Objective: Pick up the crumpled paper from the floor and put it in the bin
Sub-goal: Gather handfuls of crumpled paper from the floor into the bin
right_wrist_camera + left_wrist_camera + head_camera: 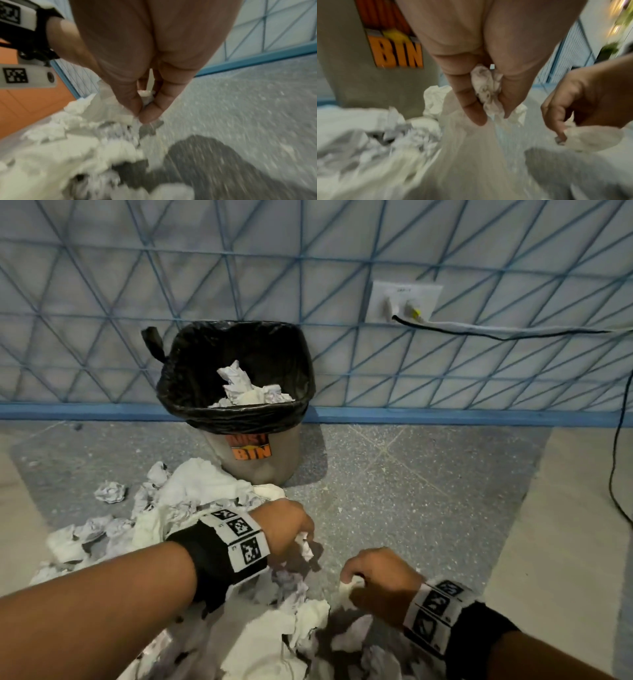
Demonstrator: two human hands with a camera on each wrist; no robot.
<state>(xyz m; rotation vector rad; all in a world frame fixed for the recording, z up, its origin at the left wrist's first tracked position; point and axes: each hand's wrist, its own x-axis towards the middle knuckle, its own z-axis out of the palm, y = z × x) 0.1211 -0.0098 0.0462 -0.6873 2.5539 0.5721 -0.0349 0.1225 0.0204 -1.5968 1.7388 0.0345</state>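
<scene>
A grey bin [253, 460] with a black liner and an orange BIN label [397, 54] stands against the wall, holding several crumpled papers [245, 390]. A heap of crumpled white paper [191, 501] covers the floor in front of it. My left hand [291, 529] hovers low over the heap, its fingers curled round a crumpled piece [488, 88]. To its right my right hand [373, 580] pinches another white scrap [349, 585] between thumb and fingers [150, 108], just above the pile [77, 142].
A blue-lined patterned wall [102, 302] with a blue skirting runs behind the bin. A wall socket [404, 301] has cables trailing right and down to the floor [613, 467]. Bare speckled grey floor [428, 491] lies to the right of the heap.
</scene>
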